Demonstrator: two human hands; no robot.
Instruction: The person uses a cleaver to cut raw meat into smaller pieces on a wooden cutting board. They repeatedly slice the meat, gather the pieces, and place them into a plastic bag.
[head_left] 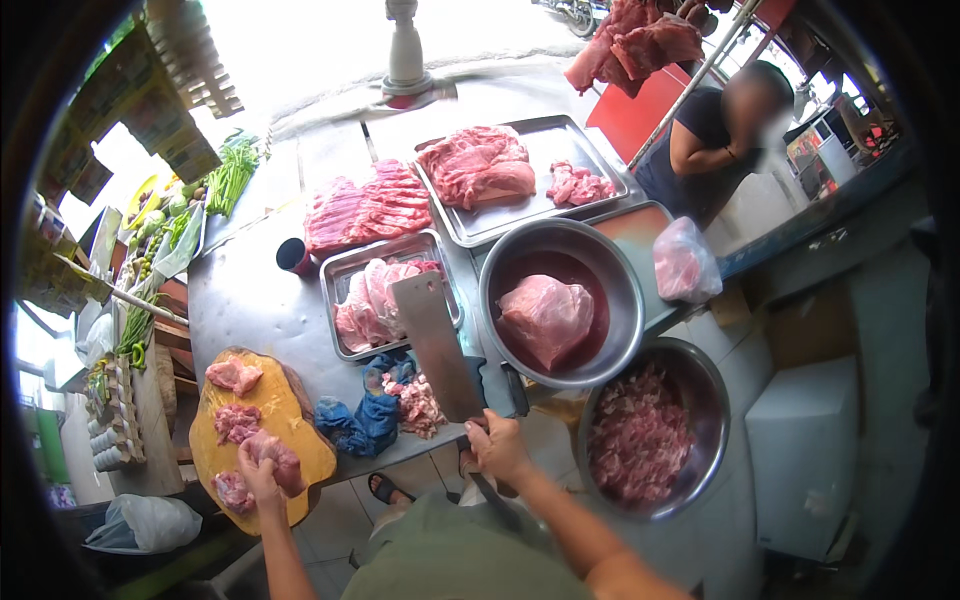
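Note:
Over the round wooden chopping board (318,456) at the lower left, my left hand (262,482) is closed on a piece of raw meat (281,463). Several other meat pieces (233,375) lie on the board around it. My right hand (499,452) grips the handle of a broad cleaver (438,345), its blade raised and pointing away from me. Behind the blade, partly covered by it, is a small metal tray (343,346) with meat cuts. A blue cloth (350,425) and a heap of small meat bits (419,408) lie at the table's near edge.
A steel basin (632,350) holds a large meat chunk in reddish liquid; a lower basin (715,400) holds cut meat. Ribs (368,205), a large tray (545,135) and a dark cup (294,257) stand farther back. Meat hangs (640,45) at upper right, near a seated person (705,140).

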